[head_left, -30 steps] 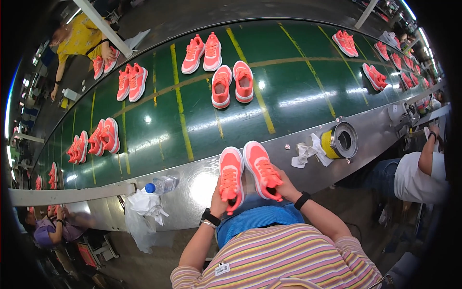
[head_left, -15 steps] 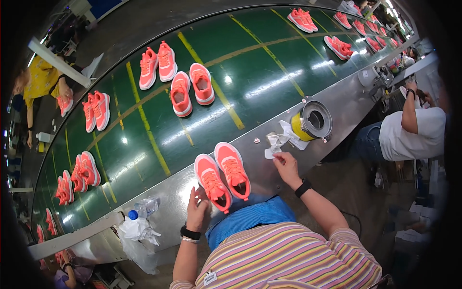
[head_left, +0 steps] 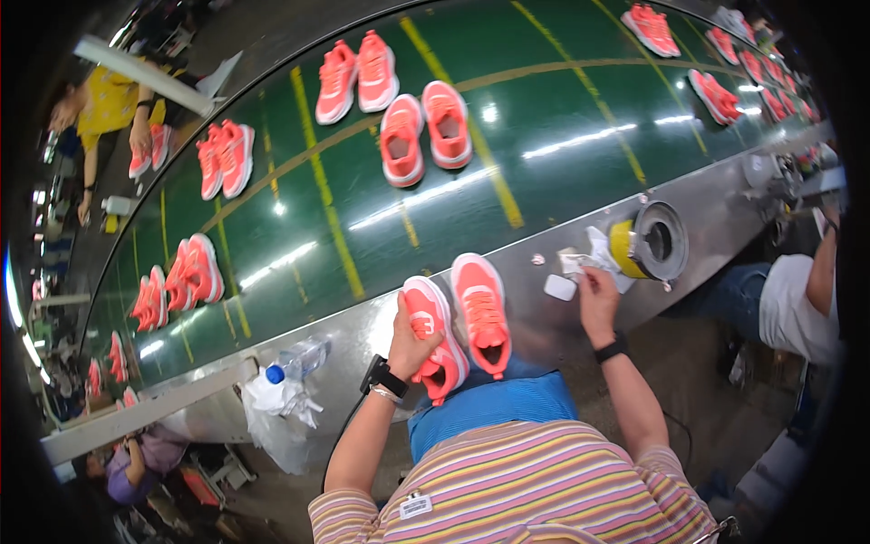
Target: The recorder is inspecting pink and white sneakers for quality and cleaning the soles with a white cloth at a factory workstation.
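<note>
Two coral-pink sneakers with white soles stand side by side on the metal ledge in front of me, toes away from me. My left hand [head_left: 408, 344] is wrapped round the outer side of the left sneaker [head_left: 429, 315], thumb over its laces. No hand touches the right sneaker [head_left: 481, 306]. Farther right, my right hand [head_left: 598, 304] has its fingers pinched together on a crumpled white cloth [head_left: 573, 261]. Beside the fingertips lies a small white square pad [head_left: 560, 287].
A yellow tin in a round metal holder [head_left: 664, 240] stands right of the cloth. Behind the ledge runs a green conveyor belt [head_left: 489, 199] carrying several more coral sneakers. A water bottle [head_left: 304, 359] and white plastic bag [head_left: 276, 399] are at left. Other people work around the belt.
My left hand has closed on the left sneaker, which has shifted slightly apart from the right one. My right hand has moved to the crumpled cloth. The whole view has swung leftward.
</note>
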A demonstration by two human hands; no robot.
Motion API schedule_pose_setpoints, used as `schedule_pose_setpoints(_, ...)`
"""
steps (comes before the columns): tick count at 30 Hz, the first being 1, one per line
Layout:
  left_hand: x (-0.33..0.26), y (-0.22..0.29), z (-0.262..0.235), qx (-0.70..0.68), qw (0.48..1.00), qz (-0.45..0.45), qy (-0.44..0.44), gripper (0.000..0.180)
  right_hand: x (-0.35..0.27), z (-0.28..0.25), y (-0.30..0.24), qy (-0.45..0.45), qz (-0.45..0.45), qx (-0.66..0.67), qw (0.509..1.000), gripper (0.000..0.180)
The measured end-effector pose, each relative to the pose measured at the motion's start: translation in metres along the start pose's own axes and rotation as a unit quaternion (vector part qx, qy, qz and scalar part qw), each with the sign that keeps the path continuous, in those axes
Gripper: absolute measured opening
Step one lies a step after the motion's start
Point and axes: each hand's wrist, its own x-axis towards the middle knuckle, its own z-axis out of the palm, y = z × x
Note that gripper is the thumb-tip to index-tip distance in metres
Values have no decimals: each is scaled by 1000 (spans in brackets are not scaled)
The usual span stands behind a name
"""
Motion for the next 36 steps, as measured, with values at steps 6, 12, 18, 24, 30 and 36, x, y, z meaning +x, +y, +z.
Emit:
schedule_pose_setpoints(6, -37, -22, -21, -112, 994, 0, -20, 96, -9, 23, -118, -214, 53, 292, 931, 15)
schedule_pose_setpoints(12, -34, -34, -17, -143, 989, 12, 20, 99, -16, 131, -168, -464, -9, 152, 872, 13)
schedule_pose_setpoints(18, -37, -36, -17, -74, 996, 27, 30, 100, -12, 187, -161, -588, -3, 78, 805, 11)
schedule_pose_setpoints(24, -36, -33, -19, -67, 996, 43, 34, 100, -7, 201, -159, -628, 178, 92, 752, 10)
schedule_pose_setpoints(30, -36, -34, -18, -77, 994, 56, 47, 100, -10, 193, -157, -593, 234, 118, 761, 8)
schedule_pose_setpoints(36, -36, -27, -15, -50, 996, 50, 57, 99, -5, 198, -157, -621, 214, 111, 746, 8)
